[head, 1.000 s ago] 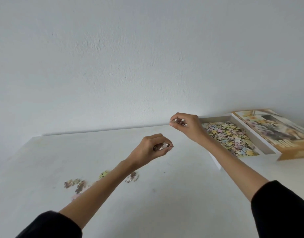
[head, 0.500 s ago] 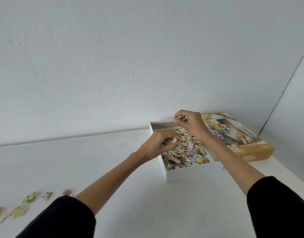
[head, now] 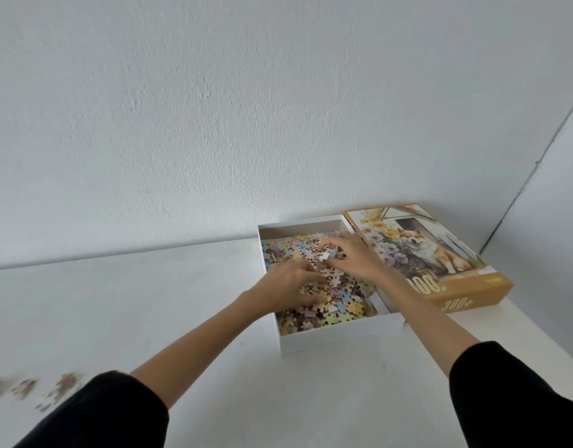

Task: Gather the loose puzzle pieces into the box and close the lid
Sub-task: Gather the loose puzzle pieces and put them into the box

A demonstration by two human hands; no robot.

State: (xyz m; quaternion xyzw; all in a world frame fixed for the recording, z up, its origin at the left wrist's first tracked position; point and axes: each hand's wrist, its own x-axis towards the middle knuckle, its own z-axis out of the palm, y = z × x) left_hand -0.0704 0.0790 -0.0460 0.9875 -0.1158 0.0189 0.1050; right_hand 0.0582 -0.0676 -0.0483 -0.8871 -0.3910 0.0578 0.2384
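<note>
Hands in the box (head: pixel 340 334) by the table's (head: pixel 149 302) far edge: our left hand (head: pixel 288 286) rests, fingers spread, on puzzle pieces (head: pixel 343 305); our right hand (head: pixel 354 258) brackets a pale piece (head: pixel 324 256) between fingertips, grip unclear.

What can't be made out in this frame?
Head view only:
- Loose pieces, lower left: motion-blurred, cut off by the frame edge.
- Whether the right hand pinches a piece: too small.
- Pieces under the left hand in the box: covered.
- Lid text: partly behind the right forearm.
</note>
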